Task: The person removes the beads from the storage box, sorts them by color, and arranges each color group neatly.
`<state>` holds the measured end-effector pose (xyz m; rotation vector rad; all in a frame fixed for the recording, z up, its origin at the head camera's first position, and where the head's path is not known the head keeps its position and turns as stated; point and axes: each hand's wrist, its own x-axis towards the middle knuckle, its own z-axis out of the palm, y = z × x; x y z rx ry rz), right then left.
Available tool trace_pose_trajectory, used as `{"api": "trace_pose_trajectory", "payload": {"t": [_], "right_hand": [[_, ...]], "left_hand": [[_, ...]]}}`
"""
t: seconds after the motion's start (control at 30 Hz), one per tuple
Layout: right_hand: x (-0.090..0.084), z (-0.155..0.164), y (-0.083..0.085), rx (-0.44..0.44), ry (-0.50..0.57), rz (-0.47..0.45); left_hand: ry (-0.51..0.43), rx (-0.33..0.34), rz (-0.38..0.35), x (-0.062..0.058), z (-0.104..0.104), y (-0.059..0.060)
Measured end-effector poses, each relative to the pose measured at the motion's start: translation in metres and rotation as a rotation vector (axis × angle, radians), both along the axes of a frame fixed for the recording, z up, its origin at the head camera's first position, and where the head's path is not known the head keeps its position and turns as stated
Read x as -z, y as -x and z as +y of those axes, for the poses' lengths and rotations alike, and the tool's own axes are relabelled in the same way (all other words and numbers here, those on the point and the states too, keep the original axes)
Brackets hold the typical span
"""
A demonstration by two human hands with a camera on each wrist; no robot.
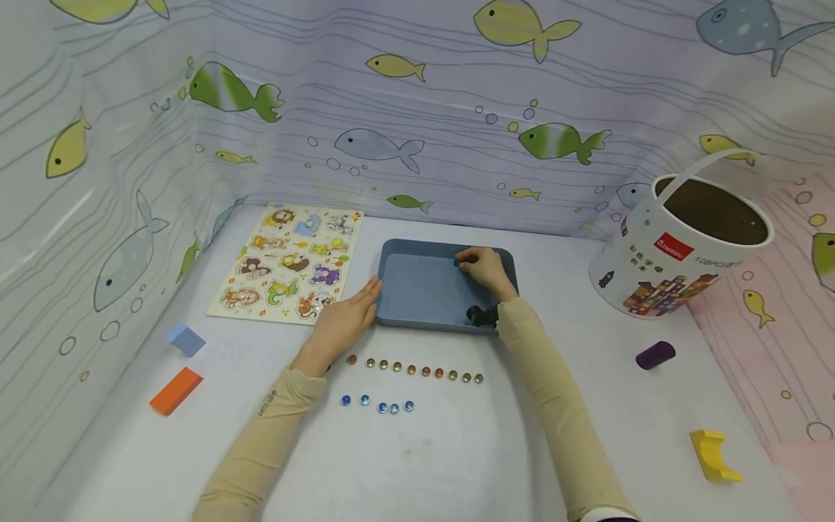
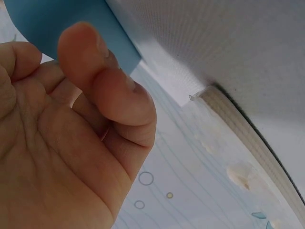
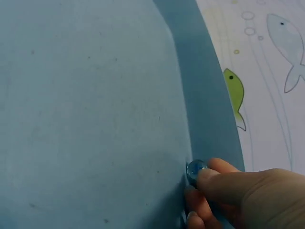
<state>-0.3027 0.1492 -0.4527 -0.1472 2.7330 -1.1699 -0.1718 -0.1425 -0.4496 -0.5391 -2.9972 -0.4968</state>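
Along the far wall of the blue-grey tray (image 1: pixel 420 283), on its inner side, one blue glass bead (image 3: pixel 194 168) is found pinched between the thumb and fingers of the right hand (image 1: pixel 485 268). The left hand (image 1: pixel 346 319) holds nothing; its fingers, loosely extended, appear to rest against the tray's left wall. From where I stand, two rows lie on the white table (image 1: pixel 457 457) before the tray: amber beads (image 1: pixel 397 367) and, nearer the person, blue beads (image 1: pixel 364 399). Assessment of the pinched bead: probably light, hard and unyielding, with a smooth, rounded face likely to slip from a careless pinch; a knock could chip it. Recommended hold: opposite edges, between thumb and forefinger. The tray looks rigid and light, apt to slide, and is best steadied at its side walls.
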Motion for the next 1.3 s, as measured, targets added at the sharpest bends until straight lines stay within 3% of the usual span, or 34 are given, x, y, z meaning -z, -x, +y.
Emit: {"api": "trace_pose_trajectory", "payload": {"t": [0.13,0.33,0.6,0.93,1.13,1.3], "right_hand": [[0.001,-0.001,0.001,-0.046,-0.076,0.012],[0.002,-0.003,0.003,-0.067,-0.103,0.028],[-0.008,-0.004,-0.009,-0.109,0.005,0.01],[-0.041,-0.007,-0.051,-0.195,0.2,0.019],[-0.045,-0.004,-0.082,-0.237,0.318,-0.006],[-0.042,-0.003,-0.11,-0.265,0.33,-0.003]], "left_hand": [[0.004,-0.001,-0.006,0.0,0.0,0.0],[0.004,0.001,0.001,-0.001,0.0,0.0],[0.001,0.025,0.03,0.0,0.001,-0.003],[0.012,0.013,0.019,-0.001,-0.001,-0.001],[0.01,0.013,0.028,0.0,-0.001,0.0],[0.015,0.009,0.04,0.0,-0.001,0.0]]}}
